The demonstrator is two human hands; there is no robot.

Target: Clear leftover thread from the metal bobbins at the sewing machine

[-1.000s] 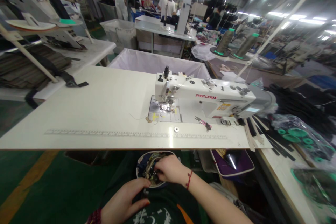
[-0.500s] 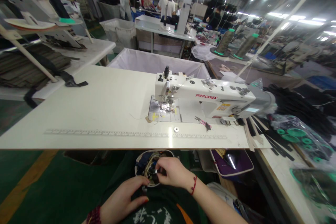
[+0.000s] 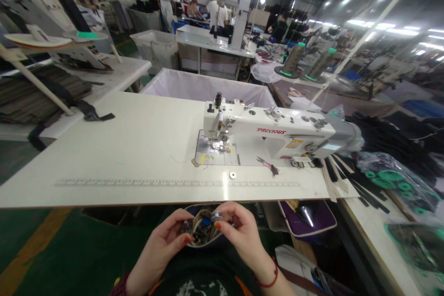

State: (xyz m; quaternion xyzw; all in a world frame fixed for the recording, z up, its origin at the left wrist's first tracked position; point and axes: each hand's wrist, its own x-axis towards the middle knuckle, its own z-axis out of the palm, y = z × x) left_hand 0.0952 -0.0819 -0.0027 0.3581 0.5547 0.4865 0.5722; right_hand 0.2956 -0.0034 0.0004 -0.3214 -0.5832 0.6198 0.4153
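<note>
Below the table edge, over my lap, a small round bowl (image 3: 203,235) holds several small metal parts. My right hand (image 3: 241,233) pinches a small silver bobbin (image 3: 217,216) just above the bowl. My left hand (image 3: 166,243) is closed on a small dark metal part (image 3: 185,227) at the bowl's left side. Both hands are close together, fingertips facing each other. A white sewing machine (image 3: 270,132) stands on the white table (image 3: 104,157) above them.
Small snips (image 3: 267,164) and a metal disc (image 3: 232,175) lie in front of the machine. A ruler strip (image 3: 138,182) runs along the table's front edge. A purple tray (image 3: 307,217) sits lower right. Black straps and green spools lie at the right. People work far behind.
Both hands have risen from my lap towards the table edge. My right hand has lifted a silver bobbin out of the bowl, and my left hand now pinches a part too.
</note>
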